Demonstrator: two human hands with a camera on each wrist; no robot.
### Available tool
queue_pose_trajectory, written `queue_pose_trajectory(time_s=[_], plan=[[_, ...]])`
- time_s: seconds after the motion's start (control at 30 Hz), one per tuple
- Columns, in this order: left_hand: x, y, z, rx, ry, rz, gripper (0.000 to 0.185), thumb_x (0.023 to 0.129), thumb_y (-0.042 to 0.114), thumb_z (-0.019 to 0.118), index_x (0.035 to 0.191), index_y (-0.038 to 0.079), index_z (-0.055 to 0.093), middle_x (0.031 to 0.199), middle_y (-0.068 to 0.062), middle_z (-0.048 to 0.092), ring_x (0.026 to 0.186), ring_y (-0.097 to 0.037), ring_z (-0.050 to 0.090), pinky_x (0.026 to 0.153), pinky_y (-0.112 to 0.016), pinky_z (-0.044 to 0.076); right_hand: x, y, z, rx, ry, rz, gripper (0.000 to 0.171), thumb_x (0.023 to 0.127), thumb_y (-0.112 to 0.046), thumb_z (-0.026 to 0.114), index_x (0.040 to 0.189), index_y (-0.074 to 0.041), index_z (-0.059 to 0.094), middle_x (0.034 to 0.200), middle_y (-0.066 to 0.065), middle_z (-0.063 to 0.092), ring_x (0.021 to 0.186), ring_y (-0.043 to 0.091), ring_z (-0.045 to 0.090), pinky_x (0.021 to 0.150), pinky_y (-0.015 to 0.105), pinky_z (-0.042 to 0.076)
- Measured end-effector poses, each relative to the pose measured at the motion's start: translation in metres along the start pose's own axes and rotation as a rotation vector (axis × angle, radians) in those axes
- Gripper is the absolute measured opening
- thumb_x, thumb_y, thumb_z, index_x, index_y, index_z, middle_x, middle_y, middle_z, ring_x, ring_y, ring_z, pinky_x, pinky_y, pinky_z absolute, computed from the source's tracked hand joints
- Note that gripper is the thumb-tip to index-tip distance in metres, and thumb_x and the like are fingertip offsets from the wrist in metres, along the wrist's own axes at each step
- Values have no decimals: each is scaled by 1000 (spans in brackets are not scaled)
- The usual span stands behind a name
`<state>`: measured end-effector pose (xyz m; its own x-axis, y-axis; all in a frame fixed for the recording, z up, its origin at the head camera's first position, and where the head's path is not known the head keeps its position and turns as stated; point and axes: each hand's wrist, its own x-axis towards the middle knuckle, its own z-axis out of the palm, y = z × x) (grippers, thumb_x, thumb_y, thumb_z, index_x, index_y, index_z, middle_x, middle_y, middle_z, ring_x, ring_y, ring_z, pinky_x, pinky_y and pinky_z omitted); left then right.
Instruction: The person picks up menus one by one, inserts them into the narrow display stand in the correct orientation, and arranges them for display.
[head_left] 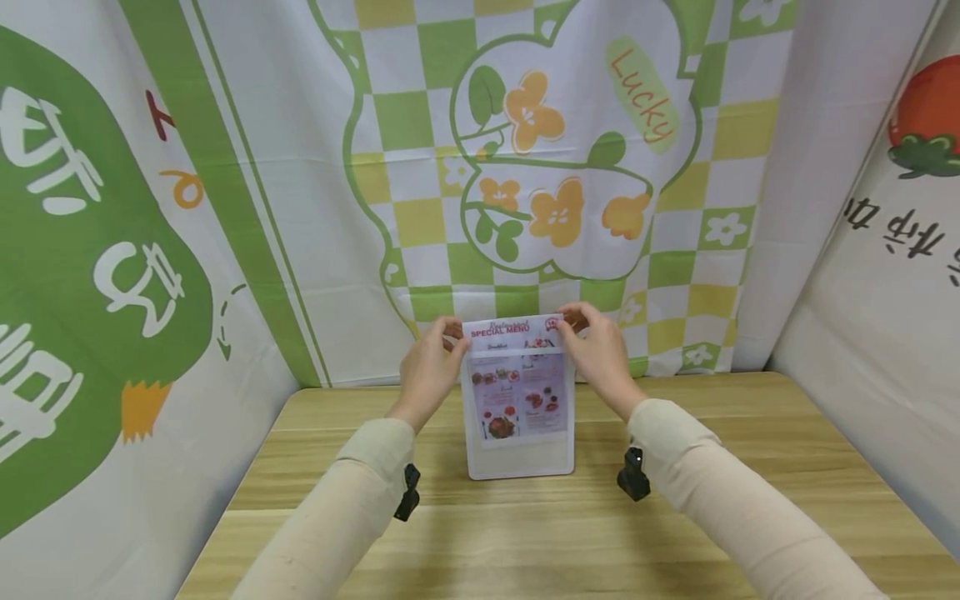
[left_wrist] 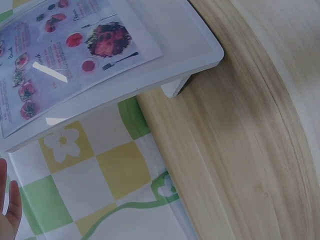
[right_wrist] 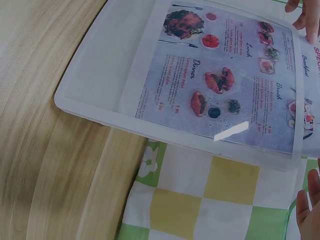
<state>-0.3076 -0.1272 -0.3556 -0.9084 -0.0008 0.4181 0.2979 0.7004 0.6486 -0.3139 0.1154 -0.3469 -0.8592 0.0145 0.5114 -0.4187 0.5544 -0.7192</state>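
Note:
A printed menu sheet [head_left: 517, 400] stands partly inside a clear, white-rimmed display stand [head_left: 521, 463]. Its top strip, reading "SPECIAL MENU", sticks out above the stand's upper edge, and a pale band shows between the sheet's lower edge and the stand's bottom. My left hand [head_left: 431, 367] pinches the sheet's top left corner, thumb in front. At the top right corner my right hand [head_left: 602, 350] pinches it the same way. Only some fingers of the left hand [left_wrist: 11, 210] show in the left wrist view. The right wrist view catches the right hand [right_wrist: 311, 205] at its edge.
The stand rests on a wood-grain table [head_left: 315, 467], with a white foot [left_wrist: 175, 86] behind it. A checkered cloth [head_left: 427, 125] with flowers hangs behind the table. Printed cloths hang at the left and right sides.

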Motion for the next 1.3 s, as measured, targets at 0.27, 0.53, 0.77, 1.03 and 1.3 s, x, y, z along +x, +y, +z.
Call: queue_pose_trajectory(time_s=[0.27,0.53,0.77,1.03,1.3], plan=[[2,0,0,-16,15,30,24,97,23,65,120,18,64,107,1,69,91,-18,65,69,-35,51,-3,6,3,-21,-1,-16,21,93,-8,68,114,-3,68,96,10,69,86,23,61,72,35,49],[-3,-5,3,4,-1,31,16,96,22,66,111,16,68,103,1,69,89,-17,63,70,-34,49,-9,14,4,-34,-6,-15,15,93,-9,68,107,-5,70,99,9,69,88,23,61,75,38,50],[-5,-8,4,13,-3,39,9,95,21,68,103,16,69,105,1,69,90,-17,63,69,-35,50,-13,18,5,-25,-18,-12,14,93,-8,67,107,-4,70,103,11,69,94,25,60,86,44,49],[-7,-10,5,15,-37,21,10,97,23,66,104,18,70,112,1,67,93,-18,62,74,-37,51,-18,22,5,-37,-30,-1,13,94,-10,67,106,-5,71,104,10,67,96,27,59,86,44,47],[-10,-11,5,32,-62,9,13,97,26,65,107,18,70,116,0,64,96,-18,61,72,-36,50,-21,25,5,-53,-52,22,15,95,-13,66,108,-6,72,105,9,66,97,28,59,81,40,48]])
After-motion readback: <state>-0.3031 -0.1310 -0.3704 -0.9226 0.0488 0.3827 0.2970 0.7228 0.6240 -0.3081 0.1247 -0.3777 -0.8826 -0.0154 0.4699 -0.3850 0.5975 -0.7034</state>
